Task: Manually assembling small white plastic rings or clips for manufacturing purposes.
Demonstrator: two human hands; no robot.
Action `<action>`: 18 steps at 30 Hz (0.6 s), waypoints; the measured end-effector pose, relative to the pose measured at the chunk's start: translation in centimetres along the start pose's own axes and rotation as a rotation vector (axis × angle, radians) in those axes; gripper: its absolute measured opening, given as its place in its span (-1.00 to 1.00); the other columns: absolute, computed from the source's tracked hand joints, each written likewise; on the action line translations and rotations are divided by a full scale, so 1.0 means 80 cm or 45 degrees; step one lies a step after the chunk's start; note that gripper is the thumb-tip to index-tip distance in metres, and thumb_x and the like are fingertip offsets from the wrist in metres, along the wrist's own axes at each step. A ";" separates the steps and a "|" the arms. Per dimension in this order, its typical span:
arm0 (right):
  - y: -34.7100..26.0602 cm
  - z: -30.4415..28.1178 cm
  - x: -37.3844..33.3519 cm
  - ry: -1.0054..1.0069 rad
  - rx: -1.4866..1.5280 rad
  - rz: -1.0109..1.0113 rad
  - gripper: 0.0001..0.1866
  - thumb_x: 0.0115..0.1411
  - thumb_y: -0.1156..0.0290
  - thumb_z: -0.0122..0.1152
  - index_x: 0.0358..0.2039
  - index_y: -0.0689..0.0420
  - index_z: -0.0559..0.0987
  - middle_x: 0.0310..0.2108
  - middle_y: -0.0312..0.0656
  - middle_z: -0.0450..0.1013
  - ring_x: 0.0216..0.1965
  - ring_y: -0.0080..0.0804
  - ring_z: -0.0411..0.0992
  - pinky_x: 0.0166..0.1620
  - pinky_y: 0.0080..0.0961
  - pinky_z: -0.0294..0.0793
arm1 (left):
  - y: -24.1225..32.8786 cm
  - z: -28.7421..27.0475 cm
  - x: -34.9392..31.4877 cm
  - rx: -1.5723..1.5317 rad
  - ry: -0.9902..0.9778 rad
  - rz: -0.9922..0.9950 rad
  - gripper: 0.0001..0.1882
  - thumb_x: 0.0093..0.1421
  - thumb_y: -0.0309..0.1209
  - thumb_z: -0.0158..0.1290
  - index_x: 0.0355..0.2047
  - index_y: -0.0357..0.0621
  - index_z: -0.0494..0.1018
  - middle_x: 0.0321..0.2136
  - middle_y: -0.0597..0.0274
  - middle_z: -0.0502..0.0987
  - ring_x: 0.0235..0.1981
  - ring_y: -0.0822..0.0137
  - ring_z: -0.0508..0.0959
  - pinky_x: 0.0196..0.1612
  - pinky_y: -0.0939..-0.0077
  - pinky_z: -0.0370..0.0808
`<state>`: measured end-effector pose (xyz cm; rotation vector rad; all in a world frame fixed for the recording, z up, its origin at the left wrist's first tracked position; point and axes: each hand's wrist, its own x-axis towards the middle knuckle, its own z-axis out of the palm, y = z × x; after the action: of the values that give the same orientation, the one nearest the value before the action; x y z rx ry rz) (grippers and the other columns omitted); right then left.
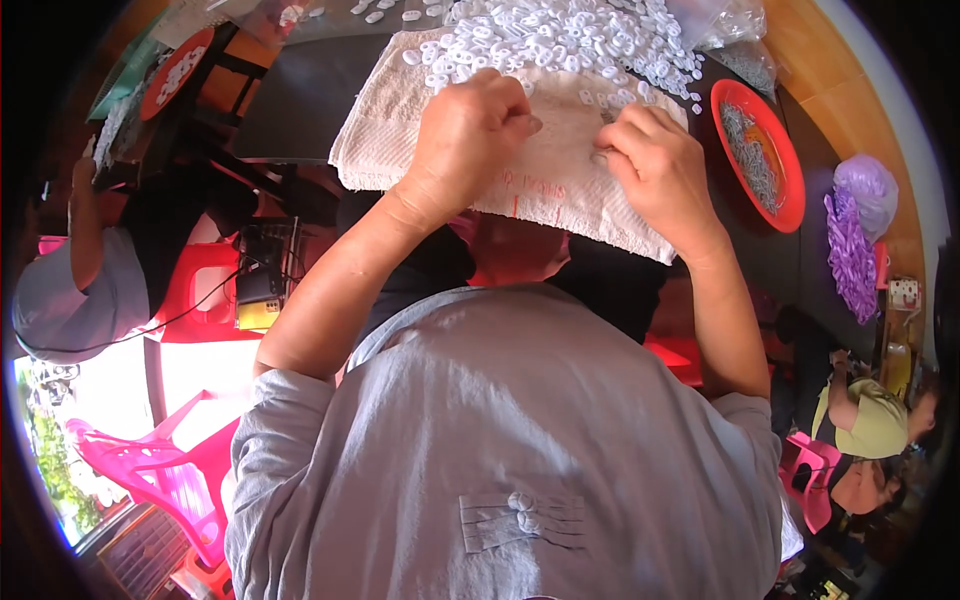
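Note:
A beige towel [385,135] lies over the near edge of the dark table, and a heap of small white plastic pieces with holes [560,38] is piled along its far side. My left hand [470,135] is closed above the towel's middle, fingers curled by the near edge of the heap. Over the towel's right part, my right hand [650,160] is closed with thumb and fingers pinched together. A few white pieces [610,98] lie in a row just beyond its fingers. Whatever either hand holds is too small or hidden to make out.
On the right stands a red oval tray [790,165] of thin grey metal pieces. Clear plastic bags [720,22] lie at the far right. A red round tray [178,72] with white pieces is at the far left. Other people [85,290] sit on both sides.

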<state>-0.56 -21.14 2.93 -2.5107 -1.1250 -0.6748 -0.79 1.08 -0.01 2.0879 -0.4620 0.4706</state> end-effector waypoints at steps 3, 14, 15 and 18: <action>-0.001 0.005 -0.004 -0.018 -0.036 -0.002 -0.94 -0.05 0.59 0.16 -0.50 0.17 0.49 -0.46 -0.20 0.38 -0.31 -0.18 0.40 -0.26 -0.30 0.39 | -0.001 0.007 -0.001 0.403 -0.021 0.167 -0.88 -0.02 -0.47 0.17 -0.50 -0.20 0.45 -0.48 0.14 0.45 -0.46 0.05 0.51 -0.37 0.30 0.45; -0.008 0.006 0.009 0.011 0.554 0.341 -0.90 0.09 0.67 0.07 -0.36 0.23 0.47 -0.44 -0.28 0.42 -0.38 -0.51 0.40 -0.23 -0.63 0.37 | -0.006 0.000 0.006 0.015 -0.110 0.011 -0.88 0.02 -0.55 0.15 -0.38 -0.22 0.50 -0.55 0.23 0.51 -0.59 0.33 0.50 -0.52 0.46 0.41; -0.010 0.008 0.014 -0.044 0.821 0.520 -0.90 0.12 0.67 0.06 -0.34 0.24 0.47 -0.43 -0.33 0.42 -0.38 -0.63 0.38 -0.22 -0.70 0.35 | -0.005 -0.005 0.008 0.020 -0.102 0.009 -0.88 0.02 -0.55 0.15 -0.38 -0.22 0.50 -0.55 0.23 0.51 -0.59 0.33 0.50 -0.52 0.46 0.41; -0.011 0.017 0.032 -0.046 1.165 0.602 -0.93 0.13 0.66 0.09 -0.34 0.27 0.47 -0.41 -0.41 0.39 -0.33 -0.73 0.33 -0.22 -0.73 0.34 | 0.004 -0.020 0.013 -0.958 -0.141 -0.673 -0.89 0.11 -0.54 0.14 -0.34 -0.32 0.52 -0.53 0.31 0.51 -0.58 0.56 0.44 -0.58 0.72 0.32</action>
<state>0.63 -18.39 3.23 -1.8537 -0.5866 0.0394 -0.30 2.12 1.60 1.4174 -0.0990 -0.1293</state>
